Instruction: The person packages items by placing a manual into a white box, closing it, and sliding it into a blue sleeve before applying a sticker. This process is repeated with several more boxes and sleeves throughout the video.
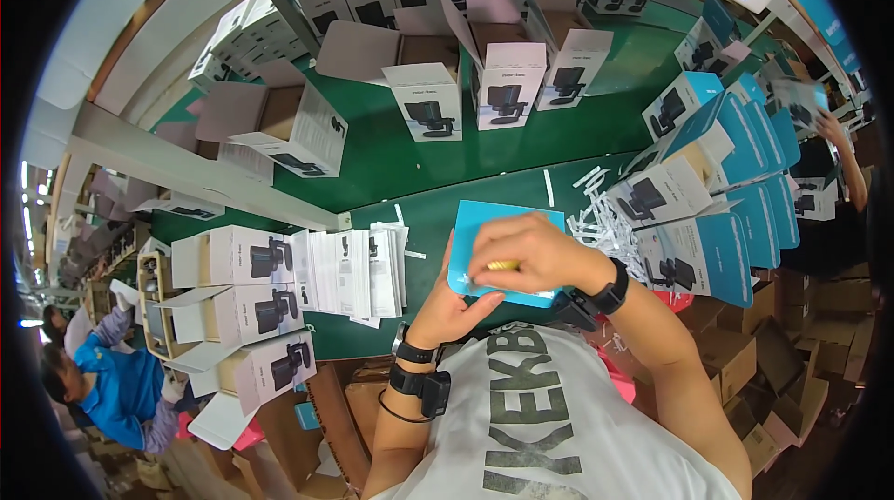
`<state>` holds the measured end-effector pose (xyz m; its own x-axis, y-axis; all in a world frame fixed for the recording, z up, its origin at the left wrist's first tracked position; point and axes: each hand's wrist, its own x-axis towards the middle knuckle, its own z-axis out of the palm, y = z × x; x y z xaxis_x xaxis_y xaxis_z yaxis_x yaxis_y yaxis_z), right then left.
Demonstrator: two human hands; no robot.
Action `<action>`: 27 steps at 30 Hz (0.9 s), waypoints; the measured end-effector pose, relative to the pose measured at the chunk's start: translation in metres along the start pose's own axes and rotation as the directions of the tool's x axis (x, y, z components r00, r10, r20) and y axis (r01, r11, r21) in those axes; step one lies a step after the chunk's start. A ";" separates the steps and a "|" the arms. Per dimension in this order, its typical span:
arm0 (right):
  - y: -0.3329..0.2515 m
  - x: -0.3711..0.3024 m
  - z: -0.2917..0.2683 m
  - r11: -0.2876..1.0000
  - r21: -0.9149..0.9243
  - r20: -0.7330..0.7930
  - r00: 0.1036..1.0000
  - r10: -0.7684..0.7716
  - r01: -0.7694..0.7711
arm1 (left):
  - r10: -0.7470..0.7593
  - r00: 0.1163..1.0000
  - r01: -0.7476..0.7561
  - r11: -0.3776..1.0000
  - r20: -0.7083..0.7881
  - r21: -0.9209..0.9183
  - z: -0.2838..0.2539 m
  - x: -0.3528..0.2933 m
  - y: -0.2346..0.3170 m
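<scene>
— Head view: what surrounds the work on the desk (424,165)?
— White leaflets (340,263) lie stacked left of the blue panel (484,216), itself directly before the torso (549,407); loose paper strips (605,225) heap to its right, bordered by blue-and-white boxes (712,244). Open cartons (510,95) stand toward the far side.
— And the hands?
— Left hand (449,306): at the panel's near-left edge, thumb spread, fingers partly hidden. Right hand (531,253): curled above the panel, pinching a small yellow object (503,265).
— Open room?
— Bare green surface, between panel and far cartons; the near edge shows beside the left forearm (402,416).
</scene>
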<state>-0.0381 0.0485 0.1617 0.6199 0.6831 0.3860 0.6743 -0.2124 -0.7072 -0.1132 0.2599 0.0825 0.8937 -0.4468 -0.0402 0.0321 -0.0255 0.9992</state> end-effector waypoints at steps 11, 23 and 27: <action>-0.019 0.006 0.000 0.999 0.015 0.077 0.996 0.048 -0.049 | 0.074 0.997 -0.070 0.993 -0.035 0.099 -0.002 0.006 0.014; -0.004 -0.188 -0.062 0.672 -0.251 -0.760 0.572 0.309 -0.697 | 0.375 0.899 -0.351 0.926 -0.224 0.142 0.005 0.008 0.006; -0.042 -0.201 -0.022 0.567 -0.145 -0.672 0.501 0.545 -0.811 | 0.276 0.883 -0.364 0.913 -0.379 -0.182 -0.004 0.002 0.003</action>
<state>-0.1827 -0.0952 0.1268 0.9479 -0.2431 0.2059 -0.0626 -0.7759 -0.6277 -0.1098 0.2628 0.0858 0.9678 -0.0632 0.2436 -0.2141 0.3024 0.9288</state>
